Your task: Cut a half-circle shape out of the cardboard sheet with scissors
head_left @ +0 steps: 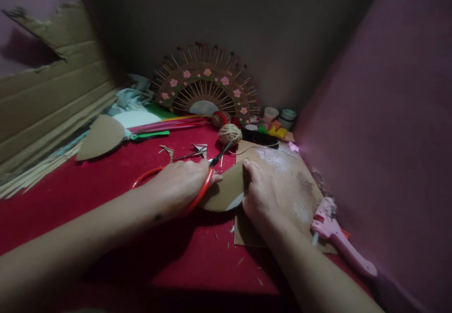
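Note:
My left hand (185, 181) is closed round orange-handled scissors (202, 195). Their dark blades point up and away, toward a ball of twine (230, 134). My right hand (260, 191) grips the right side of a curved cardboard piece (226, 193), thumb on its upper face. The piece is tilted above the table, and a pale patch shows near its lower edge. Fingertips of my left hand are at the left side of this piece; whether they press on it I cannot tell.
Behind stands a flower-decorated stick fan (207, 73). A pink glue gun (339, 237) lies right, beside a flat cardboard sheet (293, 200). Left are a cut cardboard piece (100, 138) and thin sticks (42, 174). Paper scraps (201, 149) lie on the red cloth (169, 261); small tubs (286, 117) stand behind.

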Demonstrator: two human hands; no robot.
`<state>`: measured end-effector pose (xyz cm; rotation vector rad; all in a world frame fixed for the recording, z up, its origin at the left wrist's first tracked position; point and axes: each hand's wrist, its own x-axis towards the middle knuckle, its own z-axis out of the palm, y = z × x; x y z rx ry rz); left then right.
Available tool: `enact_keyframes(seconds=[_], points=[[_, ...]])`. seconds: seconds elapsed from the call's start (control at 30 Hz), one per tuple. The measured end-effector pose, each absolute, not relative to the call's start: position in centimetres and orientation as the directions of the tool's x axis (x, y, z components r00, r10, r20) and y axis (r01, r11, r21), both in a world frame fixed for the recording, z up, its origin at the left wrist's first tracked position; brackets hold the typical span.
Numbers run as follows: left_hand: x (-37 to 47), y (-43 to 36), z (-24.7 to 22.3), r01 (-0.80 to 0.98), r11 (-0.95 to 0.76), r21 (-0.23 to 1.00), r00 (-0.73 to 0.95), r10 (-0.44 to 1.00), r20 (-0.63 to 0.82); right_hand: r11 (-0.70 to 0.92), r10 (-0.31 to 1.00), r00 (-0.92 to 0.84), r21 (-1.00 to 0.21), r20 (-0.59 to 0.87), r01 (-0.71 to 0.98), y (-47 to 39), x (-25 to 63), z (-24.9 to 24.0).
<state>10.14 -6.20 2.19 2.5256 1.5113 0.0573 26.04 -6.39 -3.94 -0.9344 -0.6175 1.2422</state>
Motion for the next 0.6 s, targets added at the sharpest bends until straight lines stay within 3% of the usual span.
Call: enact_keyframes(seconds=[0.1,0.2,0.3,0.4,0.5,0.6], points=[[9.7,-5.1,1.8,0.747,-0.309,0.589,0.421,0.905,-0.058,0.073,0.959,0.266,-0.825,-0.095,-0.56,-6.0,26.4,-3.9],[9.7,-4.8,1.2,0.415,-0.14,0.899,0.523,0.845,-0.109,0.063,0.966,0.238,-0.803,-0.1,-0.592,-6.1,26.5,-3.4],[10.1,-5.4,1.0,0.282,-0.064,0.957,0.521,0.848,-0.096,0.015,0.987,0.14,-0.829,-0.077,-0.559,-6.6,26.4,-2.8],[10.5,-6.0,0.9,0.295,-0.167,0.941,0.51,0.86,-0.007,-0.022,0.99,0.112,-0.872,-0.087,-0.49,-7.1,26.3,-2.5],[10.3,-6.2,0.7,0.277,-0.218,0.936,0.545,0.838,0.034,-0.015,0.98,0.17,-0.892,-0.102,-0.452,-7.2,26.3,-2.4],[9.9,-6.2,0.4,0.225,-0.122,0.967,0.567,0.823,-0.028,0.029,0.961,0.261,-0.905,-0.092,-0.425,-7.1,26.4,-2.3]])
